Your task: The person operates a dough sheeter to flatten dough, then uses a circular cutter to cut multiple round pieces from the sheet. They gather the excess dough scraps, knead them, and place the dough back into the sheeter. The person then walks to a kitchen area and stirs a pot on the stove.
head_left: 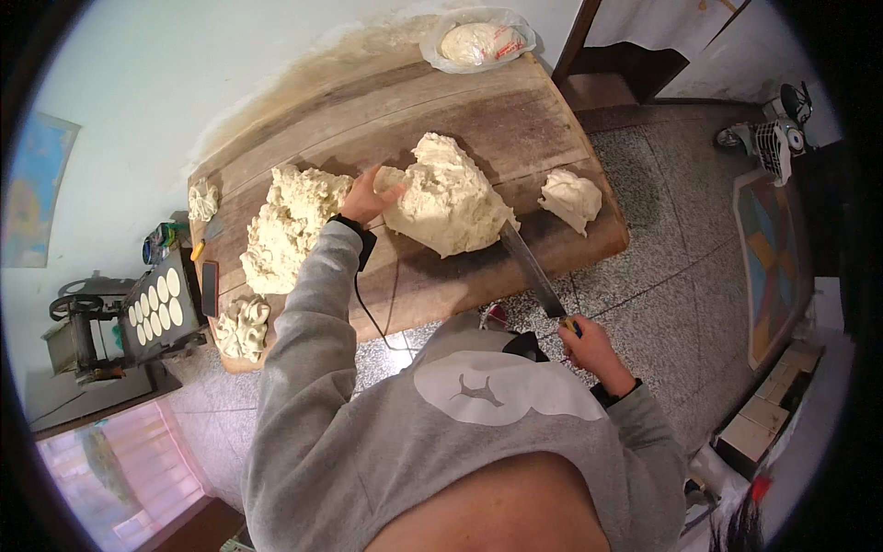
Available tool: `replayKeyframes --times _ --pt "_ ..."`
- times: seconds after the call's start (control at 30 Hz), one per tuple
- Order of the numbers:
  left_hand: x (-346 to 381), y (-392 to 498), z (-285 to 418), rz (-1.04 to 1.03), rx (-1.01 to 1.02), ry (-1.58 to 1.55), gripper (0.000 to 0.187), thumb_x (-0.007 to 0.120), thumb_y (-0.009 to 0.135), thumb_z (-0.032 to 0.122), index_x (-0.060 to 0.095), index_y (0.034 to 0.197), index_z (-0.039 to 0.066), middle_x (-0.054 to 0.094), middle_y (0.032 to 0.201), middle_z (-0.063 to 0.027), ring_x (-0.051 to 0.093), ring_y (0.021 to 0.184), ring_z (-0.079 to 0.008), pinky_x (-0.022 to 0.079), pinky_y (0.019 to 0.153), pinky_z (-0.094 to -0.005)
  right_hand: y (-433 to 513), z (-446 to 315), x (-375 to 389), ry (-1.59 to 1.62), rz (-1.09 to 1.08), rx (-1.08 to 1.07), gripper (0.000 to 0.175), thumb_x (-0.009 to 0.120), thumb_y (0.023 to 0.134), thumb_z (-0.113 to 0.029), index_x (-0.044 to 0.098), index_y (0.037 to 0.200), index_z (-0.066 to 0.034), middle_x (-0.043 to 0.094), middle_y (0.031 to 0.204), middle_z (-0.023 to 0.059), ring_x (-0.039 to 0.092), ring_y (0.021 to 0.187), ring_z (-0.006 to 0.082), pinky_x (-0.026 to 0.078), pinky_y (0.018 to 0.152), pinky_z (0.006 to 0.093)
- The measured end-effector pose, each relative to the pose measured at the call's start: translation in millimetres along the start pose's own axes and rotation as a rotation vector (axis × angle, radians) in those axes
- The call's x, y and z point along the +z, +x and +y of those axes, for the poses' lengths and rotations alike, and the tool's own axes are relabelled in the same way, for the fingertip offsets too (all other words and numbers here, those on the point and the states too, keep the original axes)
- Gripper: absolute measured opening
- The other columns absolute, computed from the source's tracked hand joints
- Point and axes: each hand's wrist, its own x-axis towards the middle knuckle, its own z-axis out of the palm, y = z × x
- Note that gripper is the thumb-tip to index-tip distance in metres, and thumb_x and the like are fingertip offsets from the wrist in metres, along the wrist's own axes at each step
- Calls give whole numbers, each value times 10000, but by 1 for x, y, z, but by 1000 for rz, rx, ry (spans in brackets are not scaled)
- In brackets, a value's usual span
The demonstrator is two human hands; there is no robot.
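Observation:
A large lump of dough (452,196) lies at the middle of the wooden table (510,124). My left hand (369,198) touches its left side with thumb and fingers spread; whether it grips any dough is hard to tell. My right hand (590,348), off the table's near edge, is closed on the handle of a long-bladed knife (531,269). The blade's far end meets the lump's right lower edge. Another rough dough mass (293,221) sits left of my left hand. A smaller dough piece (571,198) rests near the table's right end.
A bagged dough (479,43) sits at the far corner. Small dough pieces (203,200) (243,329), a phone (210,288) and a yellow-handled tool (198,249) lie at the left end. Beyond stands a machine (76,331) beside a tray with pale ovals (155,307). A cable hangs from my left wrist.

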Motion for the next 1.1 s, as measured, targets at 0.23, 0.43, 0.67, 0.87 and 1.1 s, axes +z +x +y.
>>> replayKeyframes --times 0.23,0.43,0.67,0.87,1.1 --pt "10 29 -10 -160 -195 -304 1031 798 744 450 245 1500 20 294 1472 -210 429 1294 -343 550 861 -401 21 -22 26 -159 79 -162 257 614 909 -255 604 927 2 589 612 93 570 538 179 443 519 331" --pt "17 20 -14 -71 -229 -341 1065 800 734 423 213 1495 -34 357 1450 -233 467 1265 -343 541 863 -406 44 -43 34 -77 57 -132 266 591 927 -248 587 901 16 558 596 68 540 532 158 415 506 328" --pt "34 -23 1 99 -435 -630 940 798 691 419 406 1418 -30 525 1309 -205 593 1090 -301 544 782 -406 72 -60 -7 -179 12 -267 280 604 909 -259 613 863 17 595 613 72 562 535 162 446 528 331" --pt "70 -84 35 115 -599 -946 748 759 782 404 405 1333 41 582 1154 -116 581 1029 -245 520 779 -409 75 -65 -52 -311 21 -438 266 596 915 -259 586 851 -1 568 612 78 543 510 162 421 491 329" --pt "105 -116 46 210 -618 -1026 858 770 795 408 297 1419 58 563 1050 -88 574 901 -191 499 656 -343 41 -91 -79 -399 46 -618 303 595 921 -216 572 1160 -30 614 712 151 609 579 202 477 548 352"
